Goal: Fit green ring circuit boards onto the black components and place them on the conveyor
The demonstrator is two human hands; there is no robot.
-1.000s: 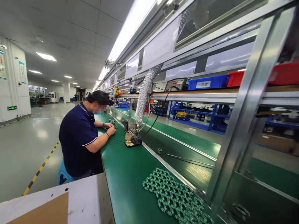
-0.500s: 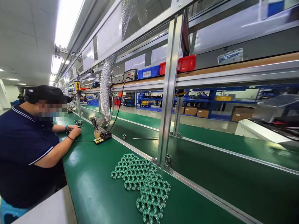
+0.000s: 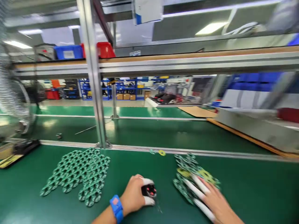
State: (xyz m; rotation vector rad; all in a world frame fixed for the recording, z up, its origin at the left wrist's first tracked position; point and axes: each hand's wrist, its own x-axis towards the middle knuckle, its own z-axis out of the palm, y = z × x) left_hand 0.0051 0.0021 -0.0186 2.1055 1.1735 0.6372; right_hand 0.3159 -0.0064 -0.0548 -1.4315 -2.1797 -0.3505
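My left hand [image 3: 134,194], with white-covered fingertips and a blue wrist strap [image 3: 116,207], grips a small round black part [image 3: 149,190] with red spots, thin wires hanging below it. To the right, my right hand [image 3: 206,199] has its white-covered fingers stretched out over a pile of green and yellow rings [image 3: 189,165], touching it; part of the pile is hidden under the fingers. A flat sheet-like array of green rings [image 3: 79,169] lies on the green bench at the left.
Near the bench's rail [image 3: 140,149] lie a small green ring [image 3: 152,151] and a yellow ring [image 3: 161,152]. A metal post [image 3: 94,77] rises behind the array. At the left edge are a black holder [image 3: 26,147] and a silver duct [image 3: 14,90].
The view has swung to the right. Both hands have come into view, the left one holding the black part. The other person is out of view, and the ring pile now shows.
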